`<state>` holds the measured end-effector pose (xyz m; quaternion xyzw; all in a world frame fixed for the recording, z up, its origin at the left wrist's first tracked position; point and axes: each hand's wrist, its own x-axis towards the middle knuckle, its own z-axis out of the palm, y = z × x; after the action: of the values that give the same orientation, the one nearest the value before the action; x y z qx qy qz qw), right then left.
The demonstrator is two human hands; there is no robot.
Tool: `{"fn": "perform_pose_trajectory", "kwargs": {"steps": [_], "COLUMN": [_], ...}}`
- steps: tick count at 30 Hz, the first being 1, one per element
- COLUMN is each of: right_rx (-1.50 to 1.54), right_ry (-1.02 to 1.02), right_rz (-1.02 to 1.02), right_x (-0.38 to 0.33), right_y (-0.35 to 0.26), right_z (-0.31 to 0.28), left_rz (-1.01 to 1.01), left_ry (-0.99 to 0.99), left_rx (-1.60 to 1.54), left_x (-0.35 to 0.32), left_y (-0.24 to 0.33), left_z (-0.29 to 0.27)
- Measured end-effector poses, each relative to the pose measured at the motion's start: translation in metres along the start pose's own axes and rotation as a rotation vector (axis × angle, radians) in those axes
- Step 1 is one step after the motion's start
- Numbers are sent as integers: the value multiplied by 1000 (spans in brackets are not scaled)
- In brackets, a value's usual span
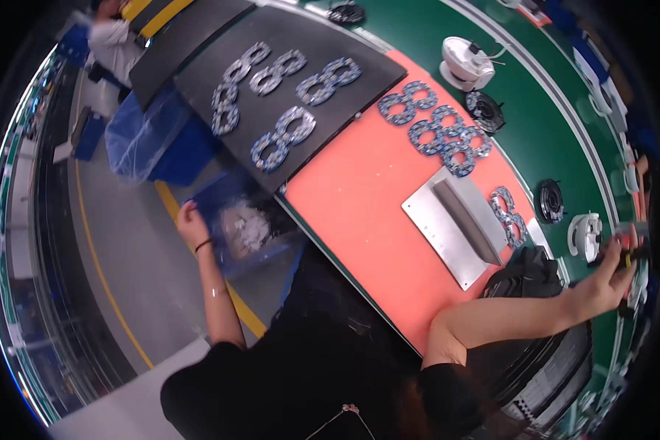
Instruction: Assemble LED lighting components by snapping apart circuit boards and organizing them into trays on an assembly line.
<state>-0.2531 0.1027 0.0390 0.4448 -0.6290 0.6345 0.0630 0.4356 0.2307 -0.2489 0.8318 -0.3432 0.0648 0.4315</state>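
Observation:
My right arm reaches across to the far right. There my right hand is closed around a dark object with a yellow mark, blurred near the picture's rim. A white rounded housing sits just left of that hand, on the green conveyor. On the other side, my left hand is raised beside the upper corner of a blue bin. Its fingers are curled together, and I cannot see whether anything is in them. White scraps lie inside the bin.
Ring-shaped circuit boards joined in pairs lie on the black mat and the orange mat. An angled metal plate stands on the orange mat. The green conveyor carries black round parts and a white housing. Another person is at far left.

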Motion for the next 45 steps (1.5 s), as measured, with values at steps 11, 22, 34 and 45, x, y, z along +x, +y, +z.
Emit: {"fn": "perform_pose_trajectory", "kwargs": {"steps": [11, 22, 34, 45], "right_rx": [236, 170, -128, -449], "right_ry": [-113, 72, 16, -358], "right_rz": [71, 69, 109, -169], "right_x": [-14, -7, -2, 57], "right_y": [-25, 8, 51, 36], "right_z": [57, 28, 40, 69], "left_rz": [742, 383, 581, 822], "left_ry": [-59, -1098, -1280, -1367], "left_rx": [-1408, -795, -262, -200], "left_x": [-17, -61, -84, -94], "left_y": [521, 624, 662, 677], "left_z": [27, 311, 389, 391]}}
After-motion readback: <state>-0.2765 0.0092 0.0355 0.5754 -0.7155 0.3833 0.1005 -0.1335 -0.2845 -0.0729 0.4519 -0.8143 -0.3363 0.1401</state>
